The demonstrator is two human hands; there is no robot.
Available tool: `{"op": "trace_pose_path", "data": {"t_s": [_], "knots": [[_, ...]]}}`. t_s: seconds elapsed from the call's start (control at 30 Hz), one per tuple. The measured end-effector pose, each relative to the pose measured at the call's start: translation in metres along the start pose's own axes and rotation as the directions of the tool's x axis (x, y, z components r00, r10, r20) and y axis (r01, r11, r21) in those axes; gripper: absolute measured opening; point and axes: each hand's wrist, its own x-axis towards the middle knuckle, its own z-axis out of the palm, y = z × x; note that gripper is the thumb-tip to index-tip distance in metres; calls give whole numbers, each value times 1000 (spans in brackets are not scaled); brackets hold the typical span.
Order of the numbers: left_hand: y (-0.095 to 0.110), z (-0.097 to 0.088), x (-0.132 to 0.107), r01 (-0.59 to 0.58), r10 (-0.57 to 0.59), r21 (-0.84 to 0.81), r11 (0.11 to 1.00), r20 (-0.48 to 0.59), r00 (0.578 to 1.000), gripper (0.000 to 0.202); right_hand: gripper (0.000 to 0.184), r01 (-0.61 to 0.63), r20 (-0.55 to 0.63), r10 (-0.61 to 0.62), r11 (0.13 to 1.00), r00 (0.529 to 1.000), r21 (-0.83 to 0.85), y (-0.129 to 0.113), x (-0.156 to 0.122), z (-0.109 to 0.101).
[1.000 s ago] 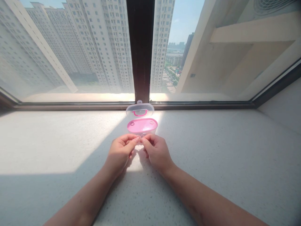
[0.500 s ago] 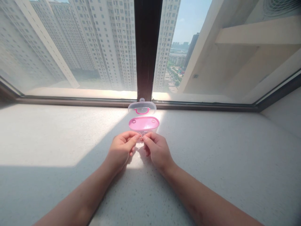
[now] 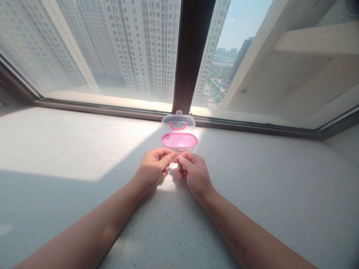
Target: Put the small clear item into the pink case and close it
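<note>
My left hand (image 3: 154,168) and my right hand (image 3: 196,172) meet fingertip to fingertip just in front of an oval plastic box with a pink inner tray (image 3: 179,141). Each pinches, between thumb and forefinger, a thin pale loop (image 3: 178,153) like a fine elastic band; whether it is one loop or two joined, I cannot tell. On the tray lie a small dark ring (image 3: 167,137) at the left and a light ring (image 3: 191,138) at the right. The clear lid (image 3: 187,118), with a pink handle (image 3: 178,128), stands open behind. My fingers partly hide the box front.
The box stands on a speckled white sill (image 3: 70,145), close to the dark window frame (image 3: 193,56). Bright sunlight and shadow cross the sill. Tall buildings (image 3: 134,48) show outside the glass.
The whole view has tilted and shifted, so hands and box appear slightly higher and farther right. Both hands keep their pinch on the loop, with little other visible movement.
</note>
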Motion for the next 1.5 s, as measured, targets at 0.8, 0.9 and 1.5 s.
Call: {"op": "trace_pose_path", "data": {"t_s": [0.8,0.9,1.5], "knots": [[-6,-4,2,-41,41,27,999,-16,999,21,25,52,28,-49,993,998,-107,4,1,1],[-6,-4,2,-50,50,11,999,-13,999,21,25,65,30,-61,990,998,-128,3,2,1],[3,-10,7,-105,97,-78,991,-91,991,24,26,85,25,-83,986,996,-146,1,4,1]]}}
